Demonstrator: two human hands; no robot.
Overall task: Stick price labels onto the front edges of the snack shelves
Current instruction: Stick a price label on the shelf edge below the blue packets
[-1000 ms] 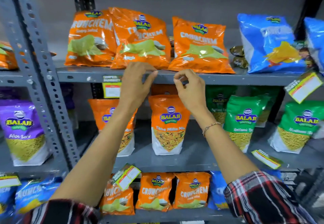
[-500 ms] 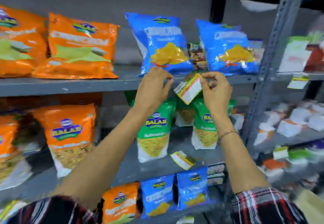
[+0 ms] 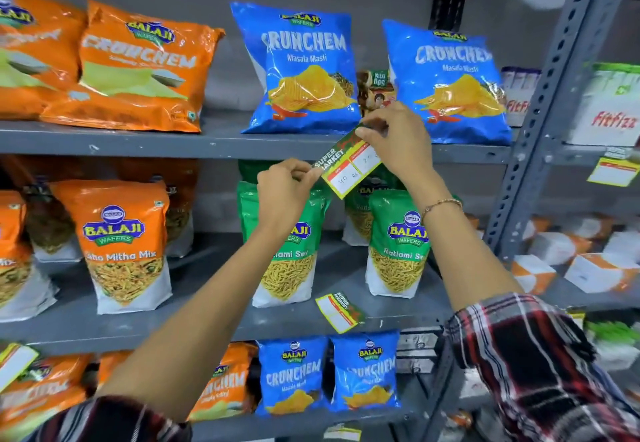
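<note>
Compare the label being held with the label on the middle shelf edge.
The held label is pinched by both hands, left hand and right hand, at the top shelf edge; the lower label hangs untouched. The held one bears handwriting; the lower one's boxes look blank. Both are tilted and share one design.

The top shelf edge (image 3: 138, 146) is bare and reachable left of the tilted label (image 3: 349, 164). Above it, blue bags (image 3: 304, 67) and orange bags (image 3: 135, 67) crowd right up to the lip, so not much room there. Right of the label, a grey upright (image 3: 550, 102) blocks the way. Below the edge, open gaps sit between the pouches (image 3: 124, 244).
</note>
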